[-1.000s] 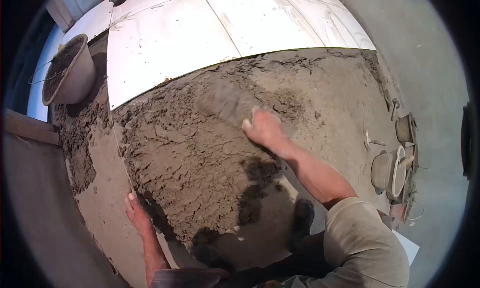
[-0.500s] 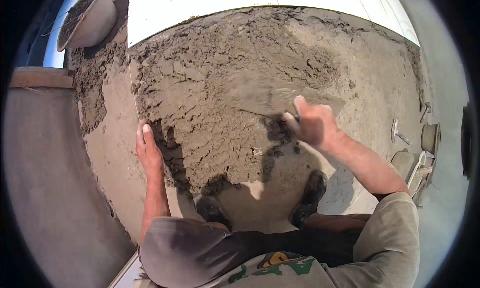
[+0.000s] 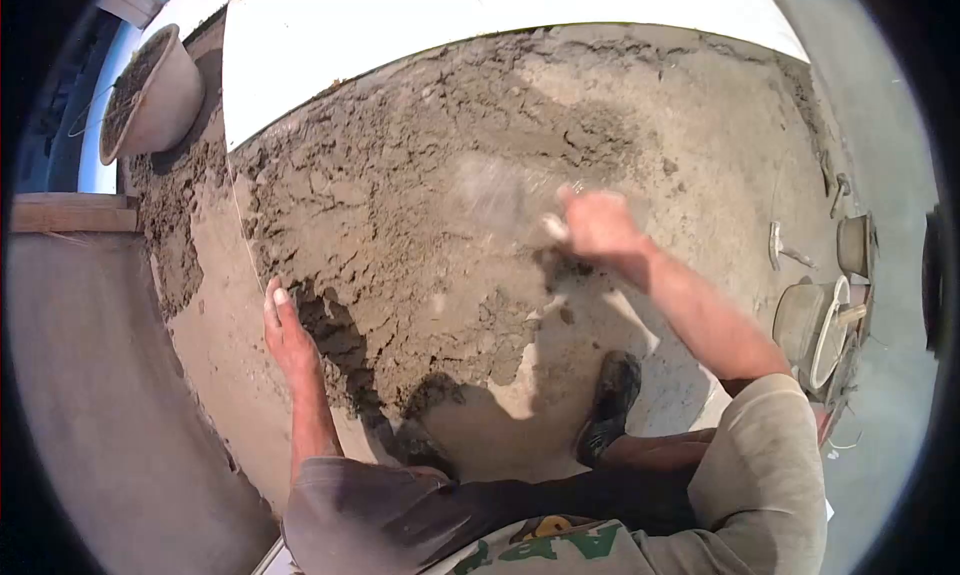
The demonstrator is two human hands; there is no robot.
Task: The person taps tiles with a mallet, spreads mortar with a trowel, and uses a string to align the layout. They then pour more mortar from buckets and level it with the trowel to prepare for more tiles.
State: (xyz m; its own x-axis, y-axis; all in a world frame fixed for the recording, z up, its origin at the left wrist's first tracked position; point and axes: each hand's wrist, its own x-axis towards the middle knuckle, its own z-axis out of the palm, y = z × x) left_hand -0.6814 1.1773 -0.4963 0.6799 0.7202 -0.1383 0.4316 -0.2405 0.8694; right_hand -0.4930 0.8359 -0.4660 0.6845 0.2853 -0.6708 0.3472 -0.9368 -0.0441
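Note:
A bed of wet grey-brown mortar (image 3: pixel 400 275) covers the floor in front of me, rough on the left and smoother near the middle. My right hand (image 3: pixel 605 227) is closed around the handle of a trowel (image 3: pixel 490 193), whose blade is smeared by motion over the mortar. At the mortar's left edge, my left hand (image 3: pixel 292 343) pinches a thin string (image 3: pixel 243 220) between thumb and fingers. The string runs up from there to the corner of the white tiles (image 3: pixel 480 5).
A bucket of mortar (image 3: pixel 165 100) stands at the upper left, near a wooden board (image 3: pixel 75 215). Along the right wall are a hammer (image 3: pixel 785 247), a small container (image 3: pixel 853 243) and a larger bucket (image 3: pixel 800 320). My dark boot (image 3: pixel 612 400) stands by the mortar's near edge.
My right hand has swept the trowel over the mortar, up and slightly left, and the blade is now more blurred. My left hand keeps hold of the string. The camera view has shifted a little.

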